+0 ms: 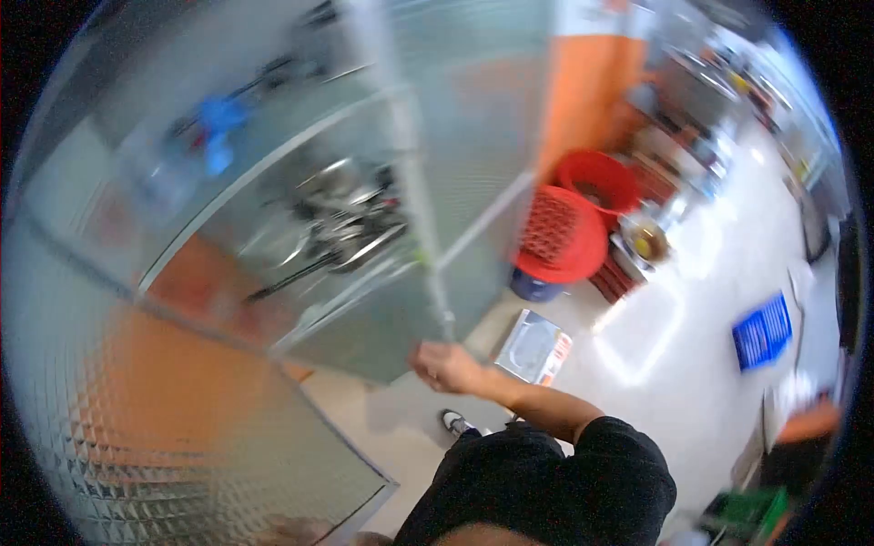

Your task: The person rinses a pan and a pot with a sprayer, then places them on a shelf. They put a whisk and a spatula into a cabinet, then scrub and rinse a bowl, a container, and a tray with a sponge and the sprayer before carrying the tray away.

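Observation:
My right hand [444,367] is closed at the lower end of the pale frame of a glass cabinet door [473,218]. At the bottom left, my left hand [296,530] shows faintly, smeared behind the textured glass of another door [173,409]; its fingers cannot be made out. Between the doors, the cabinet shelves hold blurred metal utensils [346,214] and, higher up, a blue item [218,127].
Red baskets [563,235] and a red tub [596,182] stand right of the cabinet. A flat box [533,346] lies on the floor beyond my arm. Farther right are a blue item [763,333] and a green crate [746,514].

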`<move>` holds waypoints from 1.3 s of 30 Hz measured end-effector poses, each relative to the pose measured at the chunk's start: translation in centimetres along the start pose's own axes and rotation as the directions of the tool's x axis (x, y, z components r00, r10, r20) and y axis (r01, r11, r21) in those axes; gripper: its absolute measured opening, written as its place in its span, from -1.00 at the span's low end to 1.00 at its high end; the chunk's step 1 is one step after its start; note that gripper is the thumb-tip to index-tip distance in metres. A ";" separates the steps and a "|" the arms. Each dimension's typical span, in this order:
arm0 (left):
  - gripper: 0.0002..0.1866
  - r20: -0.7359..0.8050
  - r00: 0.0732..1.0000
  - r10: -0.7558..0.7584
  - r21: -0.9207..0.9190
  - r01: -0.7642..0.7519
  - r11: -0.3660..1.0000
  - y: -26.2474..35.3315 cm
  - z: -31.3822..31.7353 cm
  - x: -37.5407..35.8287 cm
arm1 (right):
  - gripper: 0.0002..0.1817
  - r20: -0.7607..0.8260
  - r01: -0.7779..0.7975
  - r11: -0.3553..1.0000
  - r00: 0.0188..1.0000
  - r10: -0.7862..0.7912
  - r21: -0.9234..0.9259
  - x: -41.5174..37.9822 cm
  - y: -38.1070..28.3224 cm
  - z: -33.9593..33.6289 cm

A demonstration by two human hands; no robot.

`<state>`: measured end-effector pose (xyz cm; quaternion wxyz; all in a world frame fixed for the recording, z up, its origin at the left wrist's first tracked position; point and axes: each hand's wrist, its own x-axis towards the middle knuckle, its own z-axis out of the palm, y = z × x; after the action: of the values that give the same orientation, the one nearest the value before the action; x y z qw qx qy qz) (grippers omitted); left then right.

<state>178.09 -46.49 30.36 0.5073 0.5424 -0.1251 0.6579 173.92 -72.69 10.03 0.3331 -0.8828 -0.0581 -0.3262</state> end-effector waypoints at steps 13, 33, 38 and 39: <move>-0.66 0.337 0.930 -0.148 -0.305 0.257 0.917 14.6 13.9 -15.9 | -0.79 -0.520 -0.938 0.346 0.311 0.795 -0.032 -50.9 -15.4 -24.0; -0.71 0.122 -0.398 0.909 0.183 0.909 0.373 101.2 -46.9 -55.8 | -0.76 -0.456 -0.468 -0.028 -0.845 -0.281 0.883 -89.4 -54.8 -28.6; -0.79 -0.488 0.144 0.861 0.236 0.971 -0.029 112.1 -76.4 -43.1 | -0.80 -0.136 -0.256 0.088 -0.739 -0.660 0.963 -93.2 -62.5 -20.8; -0.78 -0.557 0.162 0.814 0.249 0.968 -0.022 112.5 -81.2 -41.1 | -0.81 -0.023 -0.188 0.155 -0.702 -0.712 0.970 -94.0 -63.7 -19.6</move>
<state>35.80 -61.38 8.31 -0.0664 0.1156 0.8179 0.5597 69.61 -25.01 -1.59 0.1224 -0.3020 -0.8600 0.3926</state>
